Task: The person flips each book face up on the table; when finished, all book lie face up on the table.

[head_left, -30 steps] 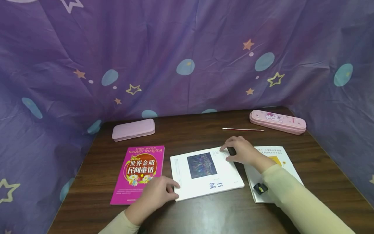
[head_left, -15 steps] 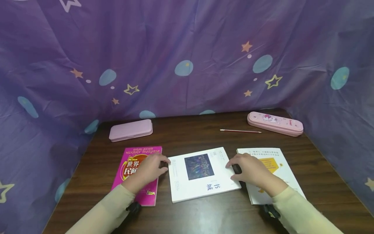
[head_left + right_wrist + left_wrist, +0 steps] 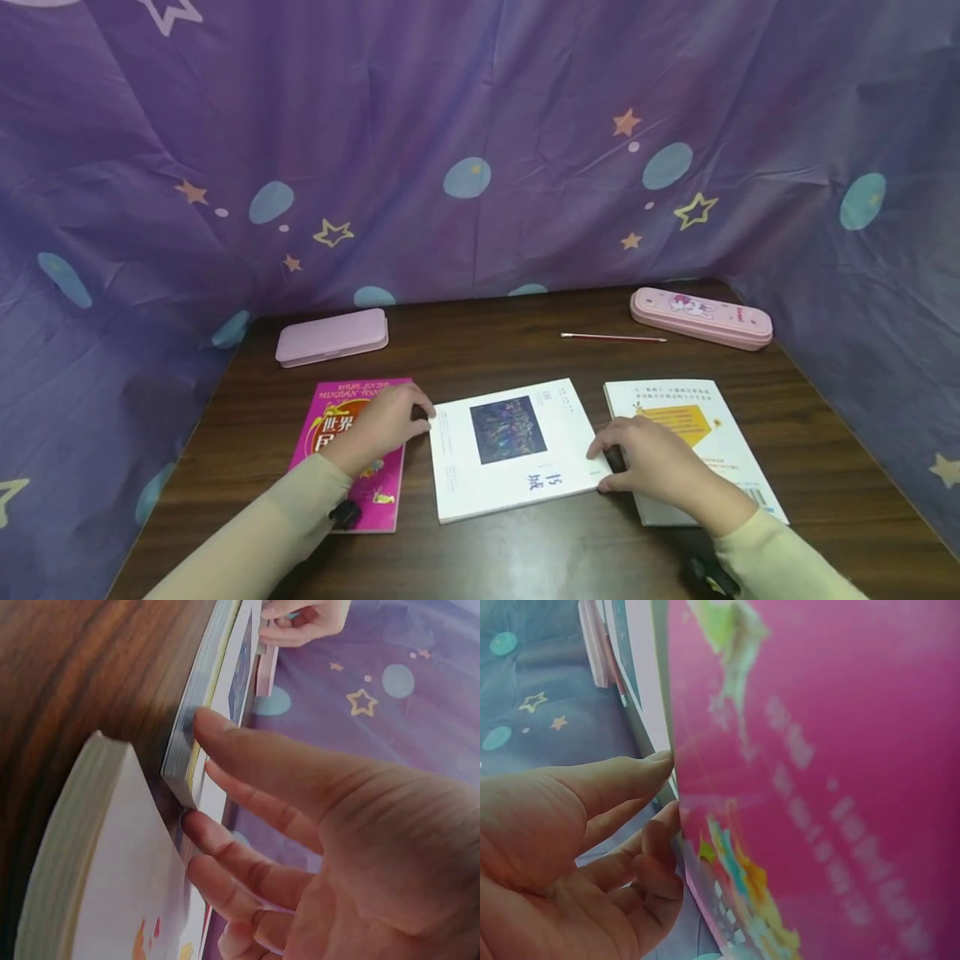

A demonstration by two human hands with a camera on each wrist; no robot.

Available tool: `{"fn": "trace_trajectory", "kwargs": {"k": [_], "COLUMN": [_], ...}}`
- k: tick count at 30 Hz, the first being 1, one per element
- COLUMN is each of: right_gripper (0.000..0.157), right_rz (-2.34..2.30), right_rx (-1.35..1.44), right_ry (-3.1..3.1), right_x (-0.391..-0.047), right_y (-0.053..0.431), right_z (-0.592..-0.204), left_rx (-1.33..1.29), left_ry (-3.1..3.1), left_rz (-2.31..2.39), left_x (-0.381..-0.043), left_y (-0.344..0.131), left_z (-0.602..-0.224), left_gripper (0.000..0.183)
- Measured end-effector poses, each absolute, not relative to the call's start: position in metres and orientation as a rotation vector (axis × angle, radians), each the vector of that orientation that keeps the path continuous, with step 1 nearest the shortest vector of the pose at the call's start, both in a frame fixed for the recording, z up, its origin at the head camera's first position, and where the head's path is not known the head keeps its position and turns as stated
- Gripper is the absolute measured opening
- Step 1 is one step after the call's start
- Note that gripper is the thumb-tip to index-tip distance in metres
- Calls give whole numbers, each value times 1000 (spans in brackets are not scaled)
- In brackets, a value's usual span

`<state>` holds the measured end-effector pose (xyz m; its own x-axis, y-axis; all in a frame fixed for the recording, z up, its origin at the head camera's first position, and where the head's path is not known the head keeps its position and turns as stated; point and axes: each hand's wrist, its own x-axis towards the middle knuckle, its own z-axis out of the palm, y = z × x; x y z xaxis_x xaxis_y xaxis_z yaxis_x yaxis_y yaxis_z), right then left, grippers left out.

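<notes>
A white book (image 3: 480,492) with a dark square picture on its cover lies flat and slightly turned in the middle of the table. My left hand (image 3: 381,427) reaches over a magenta book (image 3: 381,500) and holds the white book's far left corner between thumb and fingertips. In the left wrist view the magenta cover (image 3: 825,750) hides part of that contact. At the near right corner my right hand (image 3: 660,468) pinches the white book, thumb at its near edge and index finger on the cover. Another white book (image 3: 731,442), with a yellow panel, lies under the right hand.
Behind the books stand a plain pink case (image 3: 332,337) at left and a pink pencil case (image 3: 701,318) with a rabbit picture at right. A red pencil (image 3: 613,337) lies between them. A purple star-printed curtain (image 3: 480,233) surrounds the brown table (image 3: 495,342).
My left hand has moved from the white book's near left corner up to its far left corner. My right hand has slid down the right side to the near right corner.
</notes>
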<state>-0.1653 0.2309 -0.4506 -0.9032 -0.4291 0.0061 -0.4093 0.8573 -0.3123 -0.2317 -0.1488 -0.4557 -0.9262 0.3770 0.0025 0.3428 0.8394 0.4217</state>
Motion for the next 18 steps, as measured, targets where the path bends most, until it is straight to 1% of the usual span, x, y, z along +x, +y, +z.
{"fn": "trace_trajectory", "kwargs": {"k": [9, 18], "right_gripper": [37, 36], "right_rz": [-517, -580], "right_rx": [-536, -545], "right_ry": [2954, 2910], "right_x": [-173, -188], "right_y": [225, 226], "right_z": [-453, -452], "left_rx": [558, 602], "left_ry": [2923, 2883], "left_rz": [658, 606], "left_x": [-230, -220], "left_y": [-150, -156], "left_z": [-456, -453], "left_gripper": [11, 14]}}
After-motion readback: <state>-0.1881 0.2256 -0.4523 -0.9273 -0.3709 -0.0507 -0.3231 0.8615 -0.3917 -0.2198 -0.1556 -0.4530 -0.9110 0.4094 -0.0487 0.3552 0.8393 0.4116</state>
